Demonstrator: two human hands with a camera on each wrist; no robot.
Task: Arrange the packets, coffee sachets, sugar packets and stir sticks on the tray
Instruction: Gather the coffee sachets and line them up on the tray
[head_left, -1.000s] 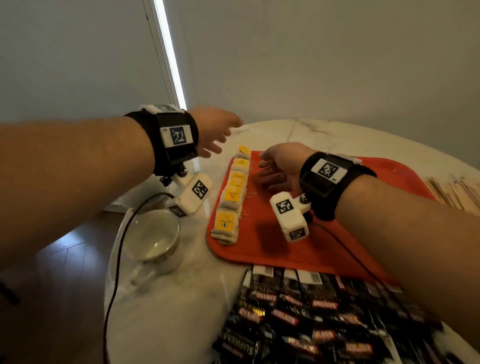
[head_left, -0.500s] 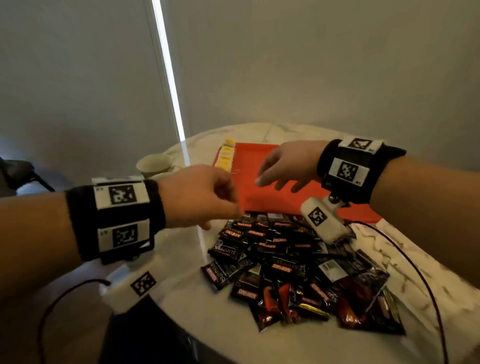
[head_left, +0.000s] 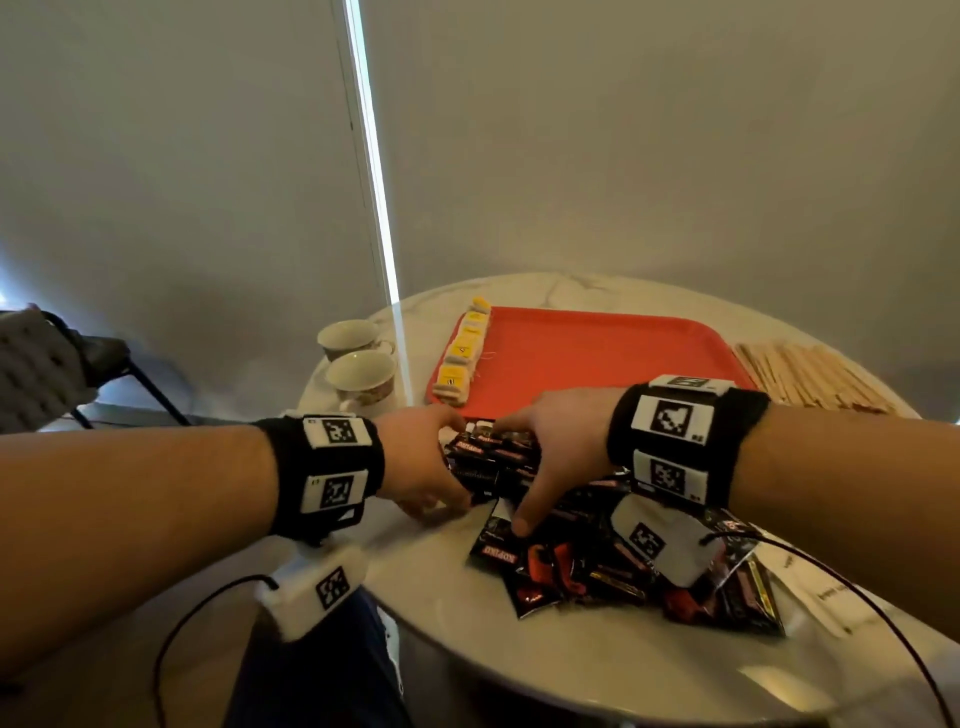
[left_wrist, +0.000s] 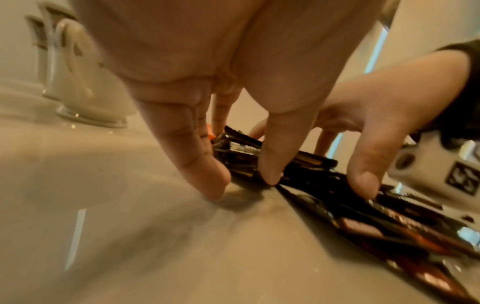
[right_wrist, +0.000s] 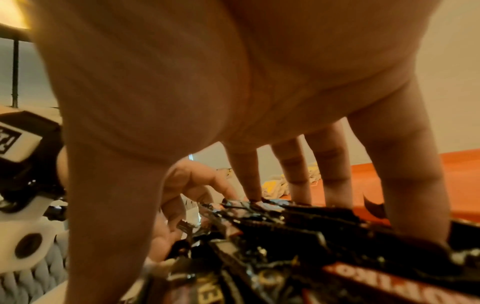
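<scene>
A red tray (head_left: 597, 353) lies at the back of the round marble table, with a row of yellow-labelled packets (head_left: 462, 353) along its left edge. In front of it sprawls a pile of black and red coffee sachets (head_left: 597, 566). Both hands meet on a small stack of those sachets (head_left: 491, 460) at the pile's far left. My left hand (head_left: 421, 462) curls round the stack's left side, finger and thumb (left_wrist: 270, 164) pinching its end. My right hand (head_left: 556, 447) arches over it with straight fingers (right_wrist: 298, 176) pressing down and the thumb on a lower sachet. Wooden stir sticks (head_left: 810, 374) lie right of the tray.
Two white cups (head_left: 361, 374) stand left of the tray, close to my left hand. White paper slips (head_left: 831, 592) lie at the pile's right edge. Cables trail from both wrists over the table's front edge (head_left: 571, 654). A dark chair (head_left: 41, 364) stands far left.
Both hands have left the tray, come back toward me and dropped onto the sachet pile. They now close in on one stack from either side.
</scene>
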